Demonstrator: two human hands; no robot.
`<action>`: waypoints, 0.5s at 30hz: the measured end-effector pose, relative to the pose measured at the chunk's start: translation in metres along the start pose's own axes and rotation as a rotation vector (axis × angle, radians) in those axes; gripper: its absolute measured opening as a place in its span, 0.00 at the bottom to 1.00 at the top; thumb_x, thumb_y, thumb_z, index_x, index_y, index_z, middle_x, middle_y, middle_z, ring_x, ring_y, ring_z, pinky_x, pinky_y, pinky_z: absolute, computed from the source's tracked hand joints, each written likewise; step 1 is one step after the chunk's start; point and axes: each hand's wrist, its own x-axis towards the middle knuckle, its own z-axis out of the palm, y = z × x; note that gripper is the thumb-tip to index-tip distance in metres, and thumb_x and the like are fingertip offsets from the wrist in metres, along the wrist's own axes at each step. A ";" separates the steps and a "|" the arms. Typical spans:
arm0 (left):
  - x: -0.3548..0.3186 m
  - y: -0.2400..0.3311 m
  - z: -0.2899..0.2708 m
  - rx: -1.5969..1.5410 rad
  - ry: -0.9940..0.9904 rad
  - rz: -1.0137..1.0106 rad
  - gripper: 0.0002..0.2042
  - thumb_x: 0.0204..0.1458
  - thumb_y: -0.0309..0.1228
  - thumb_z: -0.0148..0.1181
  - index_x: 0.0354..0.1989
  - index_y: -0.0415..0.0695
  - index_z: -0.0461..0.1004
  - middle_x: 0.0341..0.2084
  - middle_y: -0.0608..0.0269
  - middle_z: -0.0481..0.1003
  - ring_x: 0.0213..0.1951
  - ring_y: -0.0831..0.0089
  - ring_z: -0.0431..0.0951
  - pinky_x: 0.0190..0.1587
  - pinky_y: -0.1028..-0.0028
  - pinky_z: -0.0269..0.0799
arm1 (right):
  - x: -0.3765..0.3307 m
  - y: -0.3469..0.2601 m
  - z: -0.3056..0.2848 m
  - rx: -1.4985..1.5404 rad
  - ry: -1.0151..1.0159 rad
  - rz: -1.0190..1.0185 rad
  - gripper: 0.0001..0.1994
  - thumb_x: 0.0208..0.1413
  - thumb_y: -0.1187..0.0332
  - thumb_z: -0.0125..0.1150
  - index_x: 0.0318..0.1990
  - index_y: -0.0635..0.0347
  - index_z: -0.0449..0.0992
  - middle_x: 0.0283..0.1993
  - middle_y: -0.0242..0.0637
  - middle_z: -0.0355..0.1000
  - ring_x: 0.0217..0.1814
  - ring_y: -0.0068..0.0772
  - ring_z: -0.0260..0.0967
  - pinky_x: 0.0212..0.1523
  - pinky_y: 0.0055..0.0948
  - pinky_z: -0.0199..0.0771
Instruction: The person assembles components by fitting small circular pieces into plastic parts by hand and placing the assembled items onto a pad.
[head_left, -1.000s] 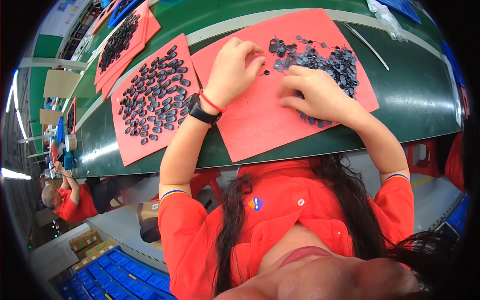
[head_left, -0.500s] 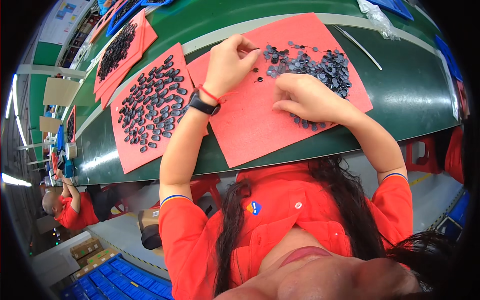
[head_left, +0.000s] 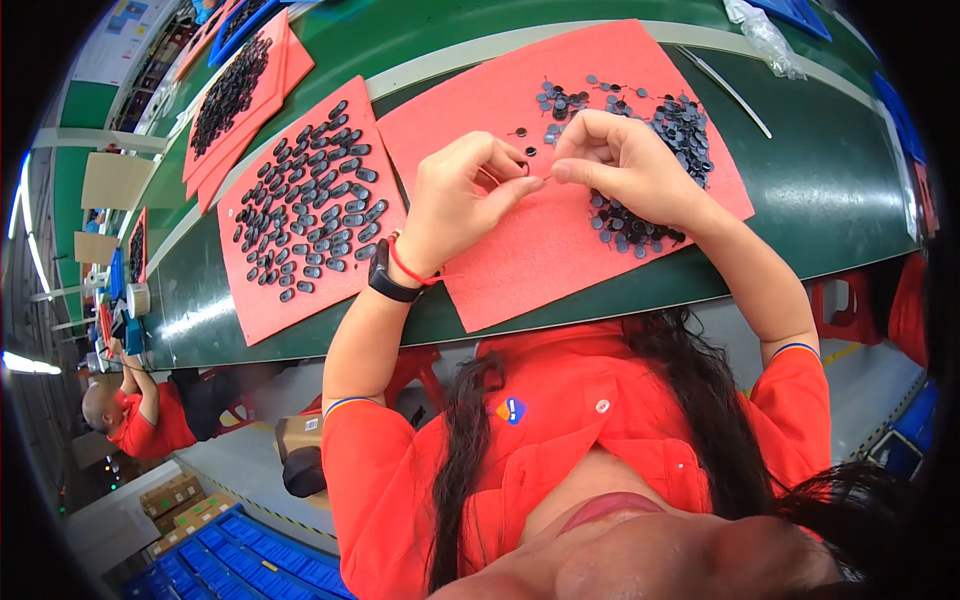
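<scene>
My left hand [head_left: 470, 195] is closed, thumb and index finger pinching a small black part [head_left: 524, 168] that is mostly hidden by the fingers. Close beside it, my right hand [head_left: 630, 165] is pinched too, its fingertips almost meeting the left ones; whatever they hold is too small to make out. Both hands are over a pink foam sheet [head_left: 540, 275]. To the right, partly behind my right hand, lies a heap of small dark round discs [head_left: 685, 135], some with thin tails. Two loose black discs [head_left: 520, 132] rest just beyond my left fingers.
Left of my hands, a second pink sheet [head_left: 250, 310] bears rows of black oval parts [head_left: 325, 205]. Farther left are stacked pink sheets with a dark pile [head_left: 230, 95]. Metal tweezers [head_left: 730, 90] and a clear plastic bag [head_left: 765, 40] lie at the far right. Another person [head_left: 150, 410] sits at left.
My left hand has come down and nearer from the disc pile's far edge. My right hand has lifted slightly away from the heap, and the two sets of fingertips have come together.
</scene>
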 end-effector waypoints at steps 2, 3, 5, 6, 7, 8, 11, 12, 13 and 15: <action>-0.001 0.001 -0.002 0.057 -0.050 0.050 0.07 0.40 0.23 0.66 0.26 0.39 0.72 0.25 0.61 0.76 0.23 0.80 0.75 0.25 0.84 0.70 | 0.001 0.002 0.001 0.009 0.007 0.004 0.05 0.52 0.71 0.59 0.33 0.61 0.69 0.28 0.25 0.69 0.27 0.10 0.62 0.24 0.12 0.58; -0.001 0.003 -0.003 0.081 -0.073 -0.004 0.08 0.39 0.22 0.66 0.27 0.39 0.72 0.26 0.61 0.77 0.24 0.81 0.76 0.25 0.83 0.70 | 0.001 0.003 0.001 0.020 0.017 0.006 0.05 0.52 0.71 0.59 0.33 0.61 0.69 0.29 0.25 0.69 0.27 0.09 0.61 0.24 0.11 0.57; -0.001 0.003 -0.002 0.106 -0.092 -0.060 0.08 0.39 0.22 0.66 0.28 0.39 0.73 0.27 0.61 0.77 0.24 0.81 0.76 0.26 0.83 0.71 | 0.000 0.000 0.003 0.030 0.020 0.014 0.05 0.52 0.71 0.58 0.34 0.61 0.70 0.29 0.25 0.69 0.27 0.09 0.62 0.24 0.11 0.57; -0.001 0.001 -0.001 -0.046 -0.082 -0.155 0.09 0.40 0.22 0.66 0.30 0.38 0.73 0.28 0.61 0.77 0.26 0.81 0.76 0.27 0.82 0.72 | 0.000 -0.001 0.004 0.042 0.024 0.021 0.06 0.52 0.71 0.58 0.35 0.62 0.70 0.29 0.25 0.70 0.27 0.09 0.62 0.24 0.11 0.57; -0.001 0.001 0.000 -0.198 -0.071 -0.250 0.09 0.40 0.21 0.65 0.32 0.37 0.74 0.29 0.61 0.77 0.27 0.81 0.77 0.28 0.82 0.73 | 0.000 -0.001 0.004 0.041 0.021 0.022 0.06 0.52 0.71 0.58 0.35 0.62 0.70 0.29 0.25 0.70 0.27 0.09 0.62 0.24 0.11 0.57; -0.001 0.001 0.000 -0.198 -0.070 -0.251 0.09 0.40 0.21 0.65 0.32 0.37 0.74 0.29 0.61 0.77 0.27 0.81 0.77 0.28 0.82 0.73 | 0.000 0.000 0.004 0.050 0.034 0.019 0.06 0.53 0.71 0.58 0.36 0.62 0.71 0.30 0.25 0.70 0.27 0.08 0.62 0.23 0.11 0.57; 0.000 0.004 0.001 -0.508 -0.088 -0.461 0.11 0.44 0.21 0.62 0.37 0.34 0.73 0.31 0.59 0.77 0.29 0.79 0.77 0.31 0.81 0.75 | -0.002 -0.003 0.005 0.081 0.056 0.027 0.07 0.53 0.72 0.58 0.38 0.63 0.71 0.30 0.26 0.70 0.28 0.08 0.62 0.23 0.10 0.56; 0.001 0.005 0.001 -0.602 -0.091 -0.490 0.11 0.45 0.20 0.61 0.39 0.33 0.73 0.31 0.57 0.77 0.30 0.77 0.78 0.32 0.81 0.76 | -0.002 -0.004 0.006 0.102 0.065 0.037 0.07 0.53 0.72 0.58 0.38 0.63 0.71 0.30 0.26 0.70 0.28 0.08 0.63 0.23 0.10 0.56; 0.002 0.005 0.002 -0.697 -0.094 -0.518 0.11 0.47 0.20 0.59 0.40 0.32 0.72 0.31 0.56 0.76 0.31 0.76 0.78 0.34 0.80 0.76 | -0.002 -0.002 0.006 0.104 0.066 0.037 0.07 0.53 0.72 0.58 0.38 0.63 0.71 0.30 0.26 0.70 0.28 0.08 0.63 0.23 0.10 0.56; 0.002 0.004 0.003 -0.719 -0.094 -0.532 0.11 0.48 0.21 0.59 0.40 0.32 0.72 0.31 0.56 0.76 0.31 0.76 0.78 0.33 0.80 0.76 | -0.002 0.004 0.006 0.058 0.072 -0.046 0.07 0.52 0.71 0.58 0.38 0.63 0.72 0.29 0.24 0.69 0.26 0.07 0.60 0.23 0.10 0.55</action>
